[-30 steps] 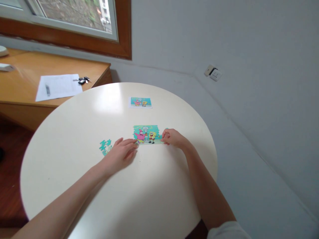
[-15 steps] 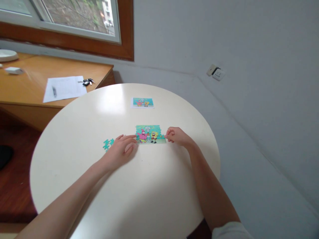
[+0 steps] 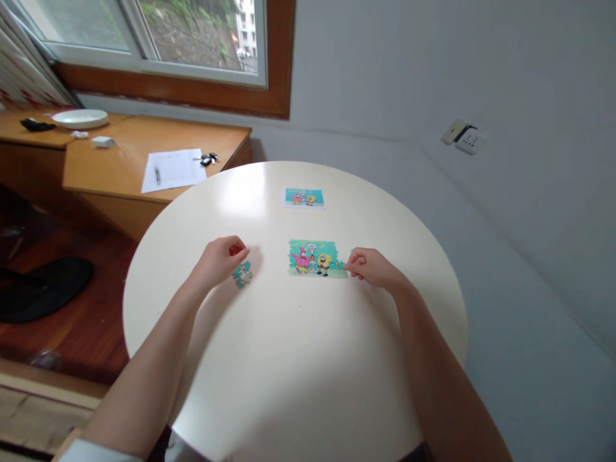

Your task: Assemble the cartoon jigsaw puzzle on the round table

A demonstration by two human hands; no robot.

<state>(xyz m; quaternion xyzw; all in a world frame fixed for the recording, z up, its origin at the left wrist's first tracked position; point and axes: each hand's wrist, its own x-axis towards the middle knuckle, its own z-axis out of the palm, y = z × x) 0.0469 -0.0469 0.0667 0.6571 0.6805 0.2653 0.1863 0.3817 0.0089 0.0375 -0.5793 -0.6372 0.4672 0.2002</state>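
A partly joined jigsaw puzzle [image 3: 312,258] lies flat on the round table, showing a pink, a pale and a yellow cartoon figure on teal. At its right edge my right hand [image 3: 370,266] is closed in a pinch on a small teal puzzle piece [image 3: 341,264], the tips touching the puzzle's border. My left hand [image 3: 222,258] hovers just above a small heap of loose puzzle pieces [image 3: 242,274], thumb and fingers drawn together. Whatever lies between those fingertips is too small to make out.
Farther back on the white round table [image 3: 289,359] lies a reference picture card [image 3: 305,197] with the same scene. A wooden desk [image 3: 178,131] by the window bears a paper sheet [image 3: 176,168], keys [image 3: 208,158] and a white dish [image 3: 81,119]. A wall stands to the right.
My left hand has left the puzzle's left edge and moved left over the loose pieces, its fingers drawing in. My right hand stays at the right edge. The view has turned left.
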